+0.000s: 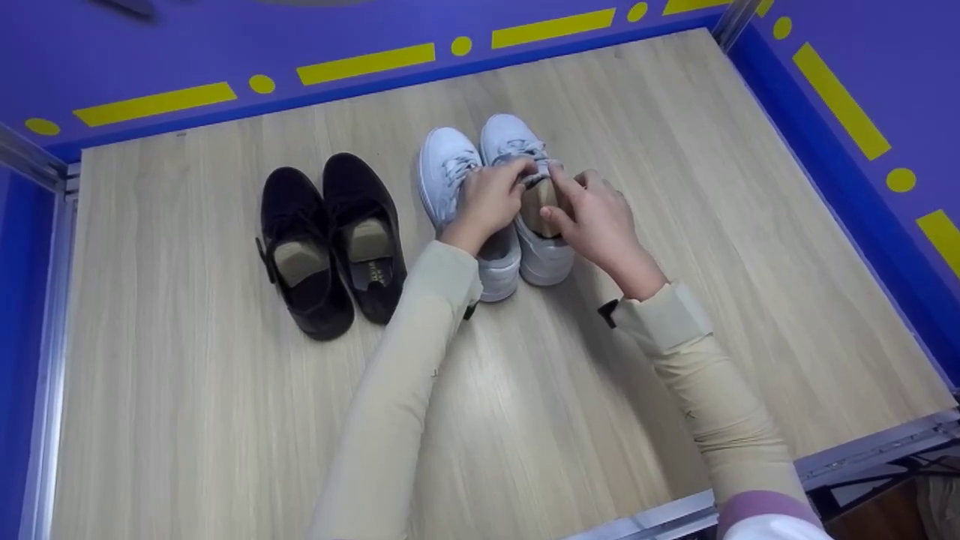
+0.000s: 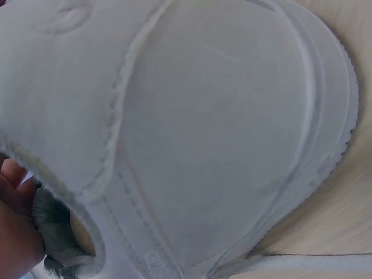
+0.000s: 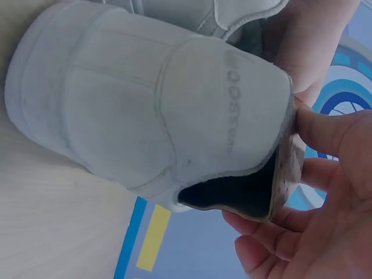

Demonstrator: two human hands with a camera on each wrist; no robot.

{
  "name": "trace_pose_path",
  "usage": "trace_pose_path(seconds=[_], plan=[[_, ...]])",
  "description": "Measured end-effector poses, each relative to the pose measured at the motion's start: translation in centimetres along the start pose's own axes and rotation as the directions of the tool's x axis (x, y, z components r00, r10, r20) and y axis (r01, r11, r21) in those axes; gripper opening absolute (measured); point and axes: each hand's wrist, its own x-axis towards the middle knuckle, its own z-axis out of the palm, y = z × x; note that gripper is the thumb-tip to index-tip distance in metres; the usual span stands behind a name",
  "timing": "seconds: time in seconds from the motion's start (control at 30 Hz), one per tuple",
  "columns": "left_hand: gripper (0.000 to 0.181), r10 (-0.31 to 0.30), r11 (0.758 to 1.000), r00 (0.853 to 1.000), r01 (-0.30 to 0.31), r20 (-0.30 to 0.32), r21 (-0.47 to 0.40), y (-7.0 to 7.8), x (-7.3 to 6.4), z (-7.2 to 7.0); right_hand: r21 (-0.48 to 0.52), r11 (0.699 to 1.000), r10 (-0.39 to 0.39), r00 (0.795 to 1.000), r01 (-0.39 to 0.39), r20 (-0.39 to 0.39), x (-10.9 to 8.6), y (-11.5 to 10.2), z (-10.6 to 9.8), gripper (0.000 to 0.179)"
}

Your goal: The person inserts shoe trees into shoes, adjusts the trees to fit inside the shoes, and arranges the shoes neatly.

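Observation:
A pair of white lace-up sneakers stands side by side, the left sneaker (image 1: 431, 176) partly covered by my left hand (image 1: 491, 196). My left hand reaches across it and pinches the tongue of the right sneaker (image 1: 546, 259). A brownish block-like insert (image 1: 541, 210) fills that sneaker's opening. My right hand (image 1: 604, 221) holds the insert between thumb and fingers, its index finger near the tongue. Up close in the right wrist view, the thumb touches the insert's edge (image 3: 288, 174) above the printed heel (image 3: 226, 104). White leather (image 2: 215, 133) fills most of the left wrist view.
To the left stands a pair of black shoes, the left shoe (image 1: 289, 191) and the right shoe (image 1: 356, 180), each with a beige insert inside. The wood-grain board (image 1: 172, 300) meets a purple wall (image 1: 390, 30) with yellow marks behind. A metal rail (image 1: 675, 525) edges the front.

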Motion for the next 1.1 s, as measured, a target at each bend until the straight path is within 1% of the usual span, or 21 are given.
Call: trace_pose_path(seconds=[0.2, 0.37, 0.43, 0.57, 0.7, 0.93, 1.1], plan=[[0.028, -0.003, 1.000, 1.000, 0.003, 0.000, -0.030, -0.1, 0.0, -0.1, -0.043, 0.999, 0.019, 0.998, -0.021, -0.053, 0.3, -0.5, -0.2, 0.054], [0.028, -0.004, 1.000, 1.000, 0.004, -0.010, -0.028, -0.1, 0.0, -0.2, -0.078, 0.997, 0.019, 0.996, -0.026, -0.085, 0.3, -0.7, -0.1, 0.044], [0.029, -0.002, 1.000, 1.000, 0.002, -0.013, -0.018, -0.2, 0.1, -0.2, -0.087, 0.996, 0.023, 0.996, -0.031, -0.086, 0.3, -0.8, 0.0, 0.042], [0.029, -0.010, 0.999, 1.000, 0.011, 0.003, -0.031, -0.1, 0.0, -0.2, -0.087, 0.995, 0.041, 0.996, -0.049, -0.085, 0.4, -0.8, 0.1, 0.041], [0.029, -0.020, 0.999, 1.000, 0.021, 0.008, -0.045, 0.0, -0.1, -0.2, -0.090, 0.995, 0.040, 0.995, -0.049, -0.096, 0.4, -0.8, 0.5, 0.040], [0.029, -0.051, 0.997, 0.998, 0.053, 0.039, -0.058, 0.1, -0.1, -0.1, -0.043, 0.997, 0.056, 0.995, -0.060, -0.085, 0.5, -0.6, 1.4, 0.038], [0.029, -0.044, 0.998, 0.999, 0.046, 0.029, -0.054, 0.1, -0.2, -0.1, -0.034, 0.997, 0.070, 0.994, -0.073, -0.078, 0.5, -0.5, 1.6, 0.039]])
